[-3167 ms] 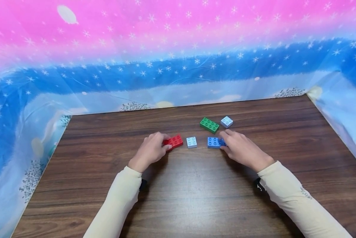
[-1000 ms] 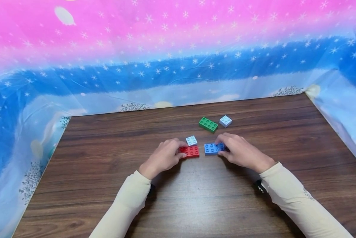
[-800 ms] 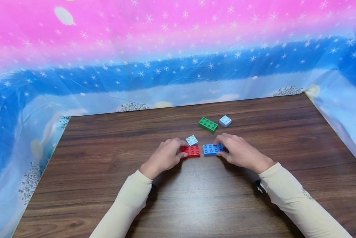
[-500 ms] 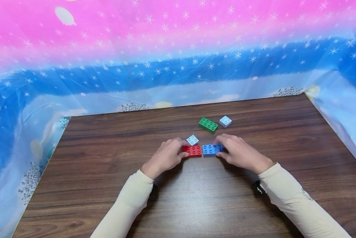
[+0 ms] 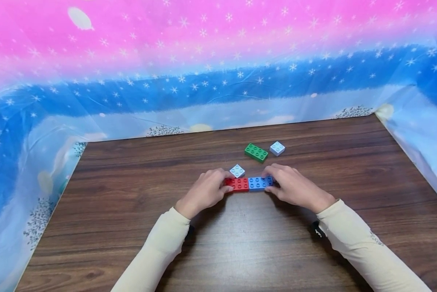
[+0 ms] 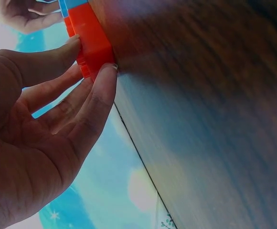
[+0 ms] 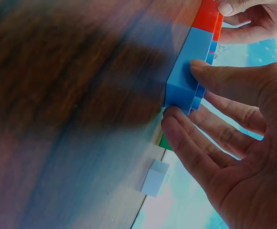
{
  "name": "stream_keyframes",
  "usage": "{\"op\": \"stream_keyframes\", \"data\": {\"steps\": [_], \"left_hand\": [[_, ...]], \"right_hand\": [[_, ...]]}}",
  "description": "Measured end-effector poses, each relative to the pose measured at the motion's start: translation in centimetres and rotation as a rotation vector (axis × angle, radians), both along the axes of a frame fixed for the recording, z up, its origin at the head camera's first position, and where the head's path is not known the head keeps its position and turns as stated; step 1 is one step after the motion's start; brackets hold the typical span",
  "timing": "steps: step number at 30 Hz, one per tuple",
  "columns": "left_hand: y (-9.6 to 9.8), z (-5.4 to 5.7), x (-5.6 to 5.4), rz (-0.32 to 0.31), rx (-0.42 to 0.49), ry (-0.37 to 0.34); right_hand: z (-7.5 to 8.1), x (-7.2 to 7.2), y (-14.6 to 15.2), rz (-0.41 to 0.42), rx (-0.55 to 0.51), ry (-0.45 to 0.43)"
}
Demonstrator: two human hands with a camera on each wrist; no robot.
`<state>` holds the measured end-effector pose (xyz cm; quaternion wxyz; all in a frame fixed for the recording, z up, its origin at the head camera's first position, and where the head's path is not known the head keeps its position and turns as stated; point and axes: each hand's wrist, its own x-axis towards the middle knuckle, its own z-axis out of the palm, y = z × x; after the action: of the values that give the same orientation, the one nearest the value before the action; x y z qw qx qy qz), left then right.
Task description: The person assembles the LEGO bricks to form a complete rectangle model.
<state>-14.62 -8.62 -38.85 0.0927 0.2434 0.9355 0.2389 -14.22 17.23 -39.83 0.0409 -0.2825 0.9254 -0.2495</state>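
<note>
In the head view a red building brick [image 5: 242, 184] and a blue building brick [image 5: 256, 183] lie end to end on the table, their short ends touching. My left hand [image 5: 205, 188] grips the red brick by its left end, thumb on the near side. The blue brick's right end is pinched by my right hand [image 5: 293, 185]. Both wrist views show the studs facing up and the bricks resting on the wood. Just behind the red brick sits a small white brick [image 5: 237, 170], turned cornerwise, close to my left fingers.
Farther back lie a green brick [image 5: 256, 152] and a second small white brick [image 5: 277, 148], side by side with a small gap. The brown wooden table [image 5: 131, 227] ends at a patterned pink and blue cloth [image 5: 204, 93] along the back and sides.
Both hands have drawn their bricks nearer my body and together; the gap between red and blue has closed. The near white brick has been turned and now sits behind the red one.
</note>
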Motion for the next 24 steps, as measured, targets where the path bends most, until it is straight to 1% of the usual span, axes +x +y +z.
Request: {"op": "stream_keyframes", "data": {"steps": [6,13,21,24], "left_hand": [[0.0,0.0,0.0,-0.002,-0.003,0.006],[-0.2,0.1,0.0,0.018,0.012,0.007],[-1.3,0.8,0.3,0.068,0.091,-0.002],[-1.6,1.1,0.4,0.077,0.100,0.004]], "right_hand": [[0.0,0.0,0.0,0.000,-0.005,-0.004],[0.2,0.0,0.2,-0.012,-0.017,0.003],[0.7,-0.7,0.5,-0.084,-0.045,-0.008],[0.8,-1.1,0.6,-0.125,-0.067,-0.008]]}}
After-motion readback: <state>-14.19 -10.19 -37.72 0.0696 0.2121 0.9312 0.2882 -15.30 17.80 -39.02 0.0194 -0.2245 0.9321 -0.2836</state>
